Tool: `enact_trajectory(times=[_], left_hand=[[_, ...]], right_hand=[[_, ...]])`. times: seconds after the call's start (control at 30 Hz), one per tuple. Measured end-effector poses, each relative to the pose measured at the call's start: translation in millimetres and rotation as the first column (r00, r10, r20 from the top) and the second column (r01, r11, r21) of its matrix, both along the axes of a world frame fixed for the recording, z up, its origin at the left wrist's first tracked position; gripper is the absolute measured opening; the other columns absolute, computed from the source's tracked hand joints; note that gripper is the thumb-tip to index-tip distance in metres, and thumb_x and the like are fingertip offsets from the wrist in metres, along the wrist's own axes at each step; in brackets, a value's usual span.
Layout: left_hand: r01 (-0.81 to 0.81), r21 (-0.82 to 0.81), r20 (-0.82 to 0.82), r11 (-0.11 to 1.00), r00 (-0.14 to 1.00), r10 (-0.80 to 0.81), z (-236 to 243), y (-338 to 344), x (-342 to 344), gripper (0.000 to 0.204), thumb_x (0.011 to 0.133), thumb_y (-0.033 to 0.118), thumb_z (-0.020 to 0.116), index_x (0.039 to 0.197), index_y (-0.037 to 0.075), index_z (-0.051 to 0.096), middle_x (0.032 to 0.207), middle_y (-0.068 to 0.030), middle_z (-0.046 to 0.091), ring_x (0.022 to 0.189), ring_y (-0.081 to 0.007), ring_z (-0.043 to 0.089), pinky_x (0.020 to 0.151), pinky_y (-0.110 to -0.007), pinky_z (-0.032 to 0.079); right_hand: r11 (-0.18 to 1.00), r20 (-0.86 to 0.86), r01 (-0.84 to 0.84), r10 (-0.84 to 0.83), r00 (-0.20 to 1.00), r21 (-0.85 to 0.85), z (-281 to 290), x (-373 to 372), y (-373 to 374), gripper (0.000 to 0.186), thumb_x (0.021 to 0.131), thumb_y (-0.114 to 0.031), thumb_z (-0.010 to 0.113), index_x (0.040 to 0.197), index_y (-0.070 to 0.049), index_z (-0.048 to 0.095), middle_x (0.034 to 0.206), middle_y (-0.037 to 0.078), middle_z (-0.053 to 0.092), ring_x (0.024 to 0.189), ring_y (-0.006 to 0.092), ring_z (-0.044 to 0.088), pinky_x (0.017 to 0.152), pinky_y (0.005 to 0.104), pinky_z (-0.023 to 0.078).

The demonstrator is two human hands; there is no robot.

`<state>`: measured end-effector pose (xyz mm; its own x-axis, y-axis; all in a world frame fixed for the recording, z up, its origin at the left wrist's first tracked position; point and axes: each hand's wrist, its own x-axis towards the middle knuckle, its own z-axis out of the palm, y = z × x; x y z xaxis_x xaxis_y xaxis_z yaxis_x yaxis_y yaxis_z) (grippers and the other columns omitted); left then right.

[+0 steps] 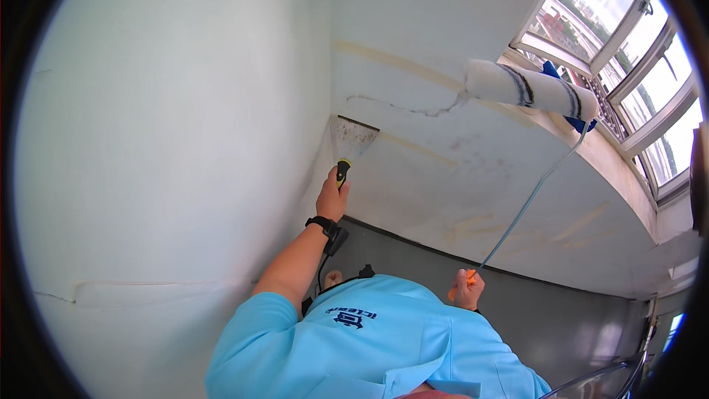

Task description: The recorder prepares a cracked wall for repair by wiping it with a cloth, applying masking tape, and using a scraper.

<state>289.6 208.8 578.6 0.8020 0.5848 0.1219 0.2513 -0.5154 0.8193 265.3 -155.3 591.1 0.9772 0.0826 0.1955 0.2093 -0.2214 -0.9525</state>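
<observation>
My left hand (332, 198) grips a putty knife (351, 145) flat against the wall's corner; my right hand (467, 290) clasps the orange-handled paint roller (530, 89), pressed beneath the window (628, 37).

Only one label here: small dark-blue printed emblem (353, 317) on the near light-blue shirt (413, 347), bottom centre. No packages, signs or screens.
</observation>
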Motion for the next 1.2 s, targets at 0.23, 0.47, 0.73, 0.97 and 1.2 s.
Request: enact_trajectory(times=[0.23,0.47,0.73,0.97,1.2], left_hand=[[0.055,0.047,0.107,0.997,0.992,-0.060,-1,-5,-6,0.049,0.082,0.024,0.048,0.124,0.006,0.029,0.114,-0.0190,0.041,0.097,-0.0323,0.047,0.079,-0.038,0.040],[0.150,-0.089,0.287,0.985,0.950,-0.119,49,-26,-14,0.052,0.082,0.023,0.049,0.122,0.000,0.026,0.113,-0.0190,0.041,0.101,-0.0308,0.045,0.084,-0.035,0.037],[0.131,0.174,0.395,0.976,0.899,-0.191,81,-30,-5,0.047,0.082,0.015,0.047,0.123,0.003,0.027,0.100,-0.0174,0.043,0.088,-0.0336,0.048,0.077,-0.037,0.040],[0.166,0.059,0.415,0.984,0.893,-0.175,84,-34,-4,0.046,0.082,0.016,0.047,0.123,0.005,0.028,0.113,-0.0179,0.043,0.100,-0.0335,0.046,0.081,-0.037,0.039],[0.167,0.085,0.388,0.982,0.902,-0.187,82,-33,-5,0.048,0.083,0.018,0.047,0.125,0.006,0.026,0.117,-0.0177,0.041,0.103,-0.0328,0.045,0.084,-0.037,0.038]], right_hand=[[1.000,0.019,0.015,-0.015,1.000,0.025,-6,6,4,0.027,0.082,-0.019,0.054,0.060,-0.005,0.045,0.046,0.001,0.046,0.041,0.0064,0.043,0.039,0.0203,0.033],[0.999,0.000,0.037,-0.037,0.999,0.029,-11,2,1,0.028,0.081,-0.020,0.054,0.060,-0.005,0.046,0.046,0.001,0.046,0.042,0.0063,0.042,0.039,0.0204,0.033],[1.000,0.017,0.012,-0.012,1.000,0.016,-11,-17,4,0.027,0.081,-0.020,0.054,0.061,-0.004,0.047,0.047,0.001,0.046,0.042,0.0066,0.043,0.040,0.0207,0.033],[1.000,0.005,0.015,-0.015,1.000,-0.007,-11,-37,4,0.028,0.082,-0.020,0.053,0.060,-0.004,0.046,0.047,0.001,0.046,0.042,0.0069,0.043,0.039,0.0208,0.033],[0.999,0.000,0.035,-0.035,0.999,-0.002,-7,-49,9,0.029,0.082,-0.021,0.053,0.060,-0.004,0.046,0.047,0.001,0.046,0.042,0.0073,0.043,0.039,0.0211,0.033]])
